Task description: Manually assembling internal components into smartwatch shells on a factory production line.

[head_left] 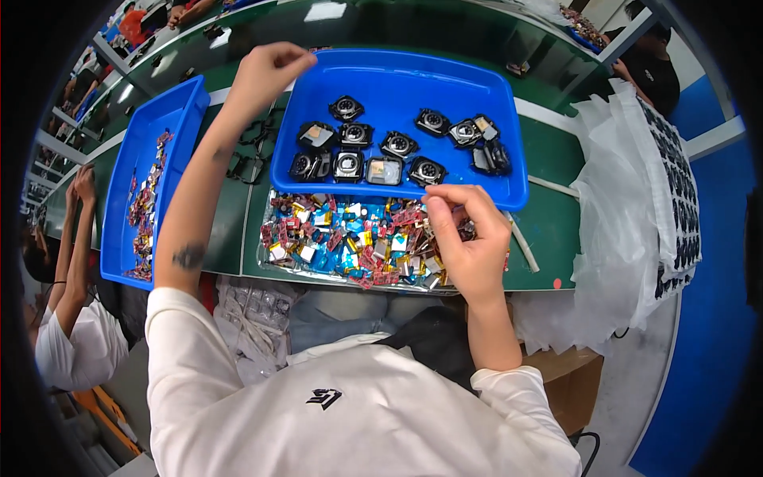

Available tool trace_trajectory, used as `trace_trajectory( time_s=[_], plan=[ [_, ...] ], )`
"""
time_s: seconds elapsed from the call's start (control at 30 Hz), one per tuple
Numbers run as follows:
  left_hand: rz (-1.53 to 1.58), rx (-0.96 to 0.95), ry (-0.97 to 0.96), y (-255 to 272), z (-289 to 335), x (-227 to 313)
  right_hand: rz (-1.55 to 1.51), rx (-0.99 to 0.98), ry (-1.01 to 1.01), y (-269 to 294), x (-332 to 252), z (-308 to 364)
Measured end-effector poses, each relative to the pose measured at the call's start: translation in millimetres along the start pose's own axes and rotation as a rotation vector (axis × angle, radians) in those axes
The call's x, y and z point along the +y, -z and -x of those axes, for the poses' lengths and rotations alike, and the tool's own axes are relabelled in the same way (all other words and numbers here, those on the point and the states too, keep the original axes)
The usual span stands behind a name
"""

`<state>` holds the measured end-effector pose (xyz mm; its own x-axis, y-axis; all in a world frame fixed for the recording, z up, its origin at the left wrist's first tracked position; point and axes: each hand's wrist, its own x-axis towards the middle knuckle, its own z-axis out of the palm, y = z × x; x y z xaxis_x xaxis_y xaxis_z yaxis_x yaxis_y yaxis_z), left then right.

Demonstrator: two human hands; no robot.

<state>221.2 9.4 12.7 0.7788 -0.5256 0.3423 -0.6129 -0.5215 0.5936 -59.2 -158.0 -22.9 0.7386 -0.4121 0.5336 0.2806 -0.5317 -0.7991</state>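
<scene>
A blue plastic tray (381, 75) lies in front of me with several black watch cases (397, 144) in it, some with silvery square faces. My left hand (273, 67) is at the tray's far left corner, thumb and fingers closed on the rim. At the near rim, right of the middle, my right hand (475, 238) pinches the edge between thumb and index finger. Just on my side of the tray is a heap of small electronic parts (358, 242), red, yellow, silver and blue. The right hand hides some of that heap.
Another blue tray (179, 143) with small parts stands to the left. Black frames (245, 165) lie on the green table (548, 215) between the trays. White plastic sheeting (612, 215) and a sheet of black pieces (675, 191) are at right. A co-worker's hands (82, 184) are far left.
</scene>
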Motion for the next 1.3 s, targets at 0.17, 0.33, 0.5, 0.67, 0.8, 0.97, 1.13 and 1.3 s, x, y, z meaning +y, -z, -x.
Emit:
trace_trajectory(
  time_s=[0.17, 0.33, 0.5, 0.67, 0.8, 0.97, 1.13, 1.3],
  plan=[
    [-0.037, -0.221, -0.377, 6.4, 132.9, 83.3, 0.03, -0.008, 0.007, -1.2, -2.3, 0.4],
    [-0.093, -0.217, -0.284, -9.8, 178.3, 88.4, 0.051, -0.067, 0.138, -7.2, -12.0, 5.4],
    [0.115, -0.015, -0.196, -13.5, 181.5, 83.9, 0.045, -0.101, 0.214, -10.1, -13.7, 10.4],
    [0.603, 0.019, 0.12, -21.1, 181.9, 101.0, 0.092, -0.131, 0.379, -18.6, -26.9, 9.9],
    [0.911, -0.072, 0.255, -22.5, 182.5, 110.8, 0.092, -0.142, 0.327, -18.9, -23.6, 12.7],
    [1.188, -0.063, 0.31, -30.4, 192.2, 101.4, -0.11, -0.234, 0.035, -14.5, -29.7, 15.2],
    [1.285, 0.02, 0.313, -31.3, 193.3, 98.3, -0.168, -0.18, -0.073, -11.3, -23.4, 15.8],
    [1.366, 0.107, 0.275, -27.1, 187.5, 98.6, -0.178, -0.132, -0.099, -5.7, -21.4, 16.8]
  ],
)
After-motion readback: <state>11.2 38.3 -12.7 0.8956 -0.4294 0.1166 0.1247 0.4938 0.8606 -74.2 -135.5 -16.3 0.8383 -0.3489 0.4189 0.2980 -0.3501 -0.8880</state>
